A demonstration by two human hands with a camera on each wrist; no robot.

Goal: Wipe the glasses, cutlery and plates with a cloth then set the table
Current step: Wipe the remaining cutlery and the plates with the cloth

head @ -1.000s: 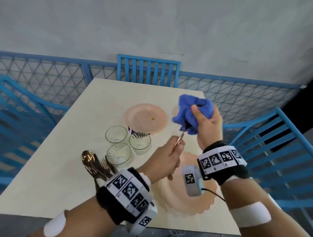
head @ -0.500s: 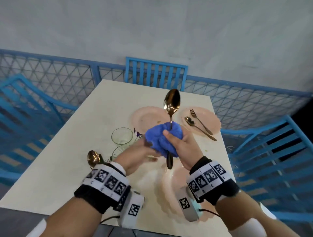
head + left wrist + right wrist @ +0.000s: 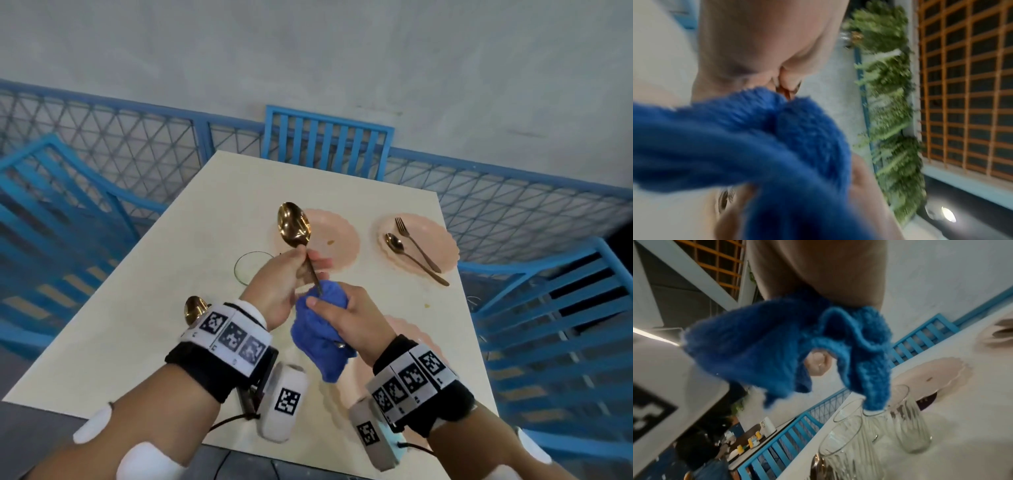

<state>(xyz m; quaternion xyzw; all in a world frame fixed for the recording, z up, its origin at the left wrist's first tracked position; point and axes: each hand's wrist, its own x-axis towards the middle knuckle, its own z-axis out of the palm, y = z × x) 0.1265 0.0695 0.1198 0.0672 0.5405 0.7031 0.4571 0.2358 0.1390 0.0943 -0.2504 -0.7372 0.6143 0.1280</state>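
Observation:
In the head view a gold spoon [image 3: 294,224] stands bowl up above the table. My left hand [image 3: 301,265] pinches its neck just under the bowl. My right hand [image 3: 337,308] grips a blue cloth [image 3: 318,334] wrapped round the lower handle, whose tip [image 3: 339,345] pokes out. In the left wrist view the cloth [image 3: 756,138] fills the frame and a short piece of the handle [image 3: 786,91] shows. The right wrist view has the cloth [image 3: 777,350] hanging from my palm above ribbed glasses [image 3: 910,426].
A pink plate [image 3: 337,240] lies behind the spoon; another [image 3: 435,236] at the right carries a fork [image 3: 411,240] and a spoon [image 3: 407,253]. A third plate [image 3: 399,325] lies under my right hand. A glass [image 3: 248,269] and more cutlery [image 3: 195,306] sit left. Blue chairs [image 3: 327,140] ring the table.
A second ago the cloth was up round the spoon's bowl and my left hand held the handle. The cloth has since slid down the handle, and my left hand has moved up to the neck.

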